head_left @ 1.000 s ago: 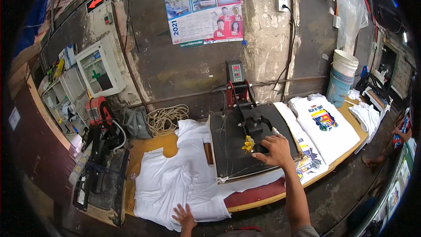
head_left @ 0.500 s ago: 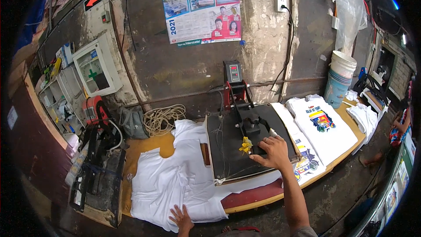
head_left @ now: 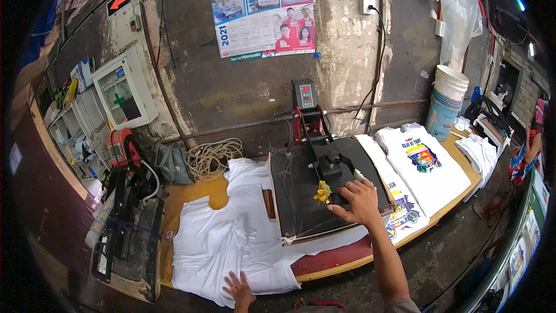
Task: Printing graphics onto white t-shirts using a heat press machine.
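My right hand (head_left: 359, 202) curls over the heat press handle (head_left: 339, 197), close to a yellow wrapping (head_left: 322, 192) and a pale handle end (head_left: 359, 175). The black heat press (head_left: 307, 211) is down flat over the table, with white cloth showing from under its front edge. My left hand (head_left: 239, 290) lies with fingers spread on the near edge of a pile of white shirts (head_left: 231, 237), left of the press. Printed white shirts (head_left: 431, 179) lie in a stack to the right of the press.
A second press (head_left: 130, 237) stands at the left. Coiled rope (head_left: 211, 159) and a grey bag (head_left: 174, 165) sit behind the shirts. Stacked buckets (head_left: 447, 104) stand at the back right, near more white cloth (head_left: 479, 155). At the far right edge a person (head_left: 527, 153) shows in part.
Both hands keep their places on the handle and the shirts. My view has shifted slightly, and the person at the far right has moved a little.
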Tool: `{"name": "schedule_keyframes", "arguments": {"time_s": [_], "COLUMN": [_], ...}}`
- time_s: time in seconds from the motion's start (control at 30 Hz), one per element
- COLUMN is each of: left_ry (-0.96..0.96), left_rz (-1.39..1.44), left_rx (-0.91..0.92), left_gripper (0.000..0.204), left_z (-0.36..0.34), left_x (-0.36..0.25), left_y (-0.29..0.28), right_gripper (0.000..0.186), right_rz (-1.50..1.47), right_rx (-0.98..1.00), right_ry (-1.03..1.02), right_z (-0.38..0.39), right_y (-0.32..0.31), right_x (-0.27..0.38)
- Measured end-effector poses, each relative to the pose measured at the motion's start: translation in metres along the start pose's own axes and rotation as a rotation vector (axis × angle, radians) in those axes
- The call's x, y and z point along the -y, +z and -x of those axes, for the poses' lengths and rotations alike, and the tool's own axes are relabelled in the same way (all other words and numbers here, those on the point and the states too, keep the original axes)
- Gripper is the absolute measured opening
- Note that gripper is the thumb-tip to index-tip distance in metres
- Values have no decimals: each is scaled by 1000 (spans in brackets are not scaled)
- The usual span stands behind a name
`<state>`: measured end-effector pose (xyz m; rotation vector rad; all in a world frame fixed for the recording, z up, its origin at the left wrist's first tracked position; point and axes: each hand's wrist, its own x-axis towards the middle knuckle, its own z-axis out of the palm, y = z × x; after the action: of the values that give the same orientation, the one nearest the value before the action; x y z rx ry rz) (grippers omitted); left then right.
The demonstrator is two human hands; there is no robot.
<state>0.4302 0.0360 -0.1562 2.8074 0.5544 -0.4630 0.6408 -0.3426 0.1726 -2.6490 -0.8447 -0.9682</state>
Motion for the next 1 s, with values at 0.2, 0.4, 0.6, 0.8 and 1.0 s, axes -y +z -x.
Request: {"name": "schedule_keyframes", "arguments": {"time_s": [0.2,0.4,0.6,0.8,1.0], "left_ry": [8,15,-2,14,-5], "left_rz": [-5,-9,-22,3,-4], "left_rx": [8,-3,-17,-61,-60], "left_gripper": [134,136,136,132,130], "left_z": [-4,-5,-4,-1,-1], "left_x": [6,5,4,3,2], "left_y": [7,9,9,7,6], "right_gripper": [49,49,48,49,50], "right_rz": [-21,-25,-38,-31,-32], "right_rx": [-54,-62,-79,-33,-34], "right_ry": [-10,-18,-22,6,4], "right_z": [0,0,-1,-1,-1], "right_y": [5,4,5,2,3], "right_x": [0,-1,0,0,1]}}
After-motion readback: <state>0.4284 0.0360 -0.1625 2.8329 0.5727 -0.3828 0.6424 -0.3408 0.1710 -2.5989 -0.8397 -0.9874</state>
